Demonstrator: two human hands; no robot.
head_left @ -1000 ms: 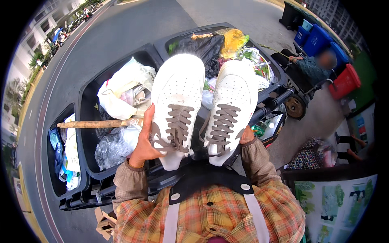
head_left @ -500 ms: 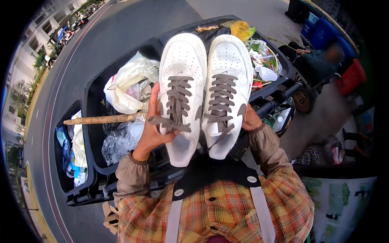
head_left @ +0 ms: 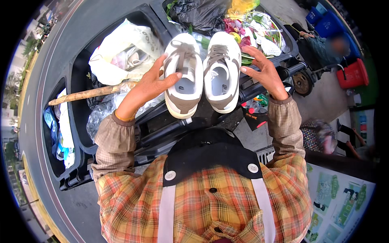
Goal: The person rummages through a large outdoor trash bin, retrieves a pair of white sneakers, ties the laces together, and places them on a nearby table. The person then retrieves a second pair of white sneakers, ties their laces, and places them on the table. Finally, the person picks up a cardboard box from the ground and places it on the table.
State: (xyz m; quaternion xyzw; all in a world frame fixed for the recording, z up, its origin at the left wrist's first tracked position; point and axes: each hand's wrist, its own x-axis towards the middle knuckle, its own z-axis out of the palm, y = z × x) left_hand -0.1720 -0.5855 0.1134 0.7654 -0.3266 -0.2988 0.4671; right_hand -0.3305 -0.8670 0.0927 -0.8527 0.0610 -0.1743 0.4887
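Note:
A pair of white sneakers, the left shoe and the right shoe, sits side by side over the near rims of the bins. Their heels face me, and grey laces and trim show. What supports the soles is hidden. My left hand is beside the left shoe, fingers apart, its thumb lying over the shoe's side. Along the right shoe's outer side, my right hand has its fingers spread, the thumb tip close to the upper.
Black bins hold a white plastic bag, black bags and plant waste. A wooden stick lies across them. At the right are a red bin, blue bins and another person.
The sneakers have tipped from showing their tops upright to heels toward me, and moved farther away. Both hands have loosened, with fingers now spread beside the shoes.

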